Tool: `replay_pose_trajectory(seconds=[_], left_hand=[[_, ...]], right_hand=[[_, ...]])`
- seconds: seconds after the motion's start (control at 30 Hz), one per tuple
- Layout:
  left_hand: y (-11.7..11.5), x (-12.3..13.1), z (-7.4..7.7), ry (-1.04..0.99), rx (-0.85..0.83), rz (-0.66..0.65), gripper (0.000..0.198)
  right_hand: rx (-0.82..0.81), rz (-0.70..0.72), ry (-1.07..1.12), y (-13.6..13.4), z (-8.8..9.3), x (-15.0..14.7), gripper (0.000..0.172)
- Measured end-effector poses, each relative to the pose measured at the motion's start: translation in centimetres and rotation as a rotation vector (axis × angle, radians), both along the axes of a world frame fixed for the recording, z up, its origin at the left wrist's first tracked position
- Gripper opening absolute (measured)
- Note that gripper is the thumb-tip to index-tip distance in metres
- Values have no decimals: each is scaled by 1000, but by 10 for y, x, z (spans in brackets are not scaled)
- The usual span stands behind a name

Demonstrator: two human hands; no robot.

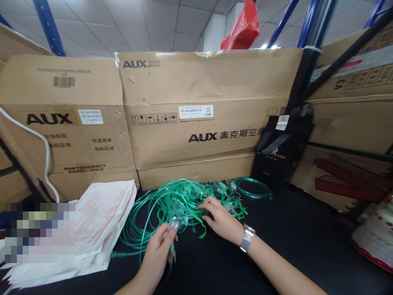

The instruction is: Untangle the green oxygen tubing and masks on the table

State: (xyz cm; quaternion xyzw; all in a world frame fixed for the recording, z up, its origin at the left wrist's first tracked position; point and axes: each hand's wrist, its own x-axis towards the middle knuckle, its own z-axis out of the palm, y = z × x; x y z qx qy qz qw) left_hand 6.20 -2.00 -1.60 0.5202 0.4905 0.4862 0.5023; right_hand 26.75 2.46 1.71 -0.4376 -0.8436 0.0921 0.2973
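At 8 o'clock in our view a pixelated patch hides the corner and part of the white paper pouches (pixel 104 213). Both our forearms run off the bottom edge. Clear plastic pieces sit inside the green tubing (pixel 159 200), but they are too tangled to tell apart.

Our left hand (pixel 159 246), at 6 o'clock, has its fingers curled together, pinching one strand of that tubing with a clear piece at the fingertips. Our right hand (pixel 221 221), with a wristwatch (pixel 247 237) on its wrist, rests at 4 o'clock of the heap, fingers spread loosely on the strands.

The cardboard boxes (pixel 202 119) printed AUX stand closed at 12 o'clock, so their contents are hidden. A black bag (pixel 282 151) leans at 2 o'clock of the heap, and we cannot see inside it.

The tubing lies piled on the black tabletop (pixel 307 237), mid-view, just before the boxes. Blue rack posts (pixel 49 26), a red bag (pixel 242 28) and white ceiling tiles show above.
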Motion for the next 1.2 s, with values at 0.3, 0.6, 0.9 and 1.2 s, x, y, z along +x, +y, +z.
replay_pose_trajectory(seconds=[0.3,0.6,0.9,1.2], left_hand=[[1,1,-1,-9,2,-9,42],[-2,1,2,8,19,-6,42],[-2,0,0,10,13,-15,42],[0,0,-3,15,23,-13,42]], right_hand=[[-20,-100,-61,0,2,3,23],[-15,-171,-13,-2,4,0,31],[-34,-314,-170,-2,4,3,48],[-96,-349,-61,0,10,7,26]])
